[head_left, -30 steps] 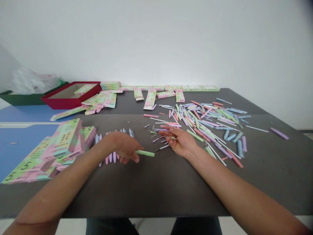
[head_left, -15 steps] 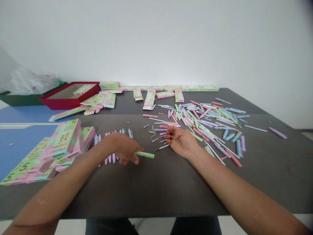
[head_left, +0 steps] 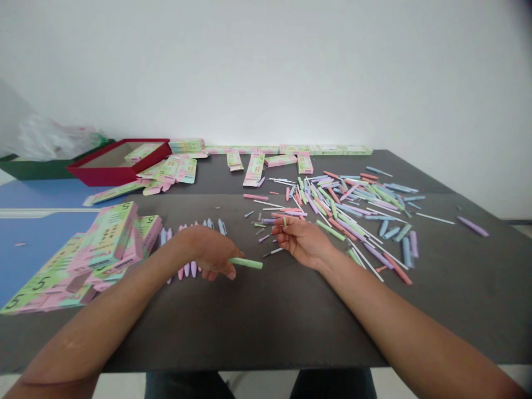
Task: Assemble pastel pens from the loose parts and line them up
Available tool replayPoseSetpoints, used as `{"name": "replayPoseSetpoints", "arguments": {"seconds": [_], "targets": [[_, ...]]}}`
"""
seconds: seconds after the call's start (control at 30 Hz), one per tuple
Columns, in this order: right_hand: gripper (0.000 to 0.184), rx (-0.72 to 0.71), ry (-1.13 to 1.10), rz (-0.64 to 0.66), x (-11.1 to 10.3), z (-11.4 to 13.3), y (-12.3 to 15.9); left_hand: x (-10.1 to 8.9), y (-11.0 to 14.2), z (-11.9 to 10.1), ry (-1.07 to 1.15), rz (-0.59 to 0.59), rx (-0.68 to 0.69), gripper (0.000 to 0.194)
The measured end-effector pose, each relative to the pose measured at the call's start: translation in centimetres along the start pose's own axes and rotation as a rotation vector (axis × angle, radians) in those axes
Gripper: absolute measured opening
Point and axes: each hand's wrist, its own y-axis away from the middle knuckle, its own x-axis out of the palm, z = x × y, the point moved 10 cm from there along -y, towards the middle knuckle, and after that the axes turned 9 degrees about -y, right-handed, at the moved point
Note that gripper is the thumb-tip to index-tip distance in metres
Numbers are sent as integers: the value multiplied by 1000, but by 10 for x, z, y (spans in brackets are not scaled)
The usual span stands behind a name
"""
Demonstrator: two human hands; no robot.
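Note:
A light green pen barrel point(head_left: 248, 263) sticks out to the right from my left hand point(head_left: 214, 255), which is closed on its left end. Under and behind that hand lies a row of pastel pens point(head_left: 190, 268), partly hidden by it. My right hand point(head_left: 301, 238) is palm up with curled fingers, pinching a small green pen part point(head_left: 285, 221) at the fingertips. Small loose pen parts point(head_left: 264, 239) and a thin metal-tipped piece point(head_left: 273, 252) lie just left of the right fingers. Beyond and to the right spreads a heap of pastel pen barrels and white refills point(head_left: 353, 205).
Stacked pastel cartons point(head_left: 110, 235) stand at the left, near a blue surface point(head_left: 25, 233). Behind them are a red box point(head_left: 106, 174) and a green box point(head_left: 37, 169) with a plastic bag. More cartons point(head_left: 253, 169) line the table's back by the wall. A lone purple barrel point(head_left: 472, 226) lies far right.
My right hand's fingers drew in among the small parts, then shifted slightly left and up, with the green part showing at their tips. My left hand has stayed still with the green barrel.

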Motion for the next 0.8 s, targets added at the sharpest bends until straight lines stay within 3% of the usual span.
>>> {"name": "replayPoseSetpoints", "arguments": {"seconds": [0.37,0.57,0.8], "targets": [[18,-155,299,79,12,3,2,-2,3,2,-2,-11,-4,26],[13,-166,394,139,17,1,3,-18,20,22,86,-73,-55,22],[11,-160,534,200,29,0,11,-19,21,24,132,-67,-16,29]]}}
